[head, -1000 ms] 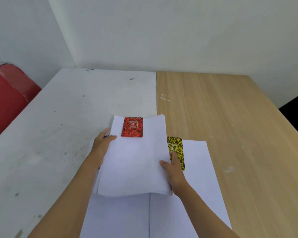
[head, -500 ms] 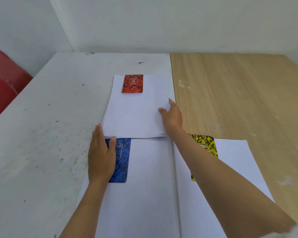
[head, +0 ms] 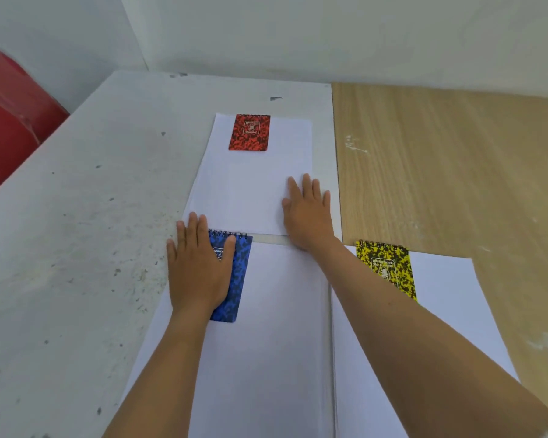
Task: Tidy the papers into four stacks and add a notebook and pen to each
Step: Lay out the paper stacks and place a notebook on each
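Where the left hand [head: 198,273] lies, blue notebook [head: 234,273] half hidden

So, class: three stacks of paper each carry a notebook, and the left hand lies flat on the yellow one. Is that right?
Not quite. The head view shows the left hand lying flat on the blue notebook, not the yellow one. The yellow notebook lies untouched on the near right stack, beside the right forearm. The rest holds: three stacks each carry a notebook, the third being the red notebook on the far stack.
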